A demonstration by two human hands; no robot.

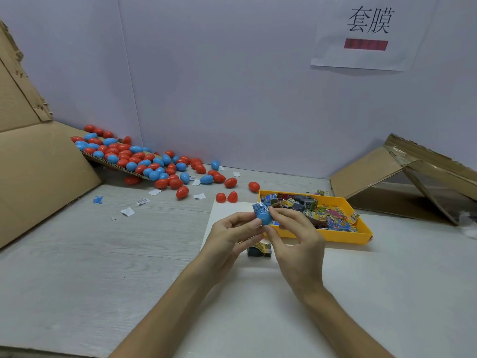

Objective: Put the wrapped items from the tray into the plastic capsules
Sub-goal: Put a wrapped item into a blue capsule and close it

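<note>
The wrapped item pokes out of the top of the blue capsule half, so its crinkled film could probably snag on the rim or spring back out, and a hard squeeze might flick the smooth shell away. The left hand pinches the capsule's left side between curled fingertips and thumb. The right hand pinches its right edge with thumb and forefinger, the other fingers loosely bent. The yellow tray of packets sits just beyond the right hand; another wrapped item lies beneath both hands.
</note>
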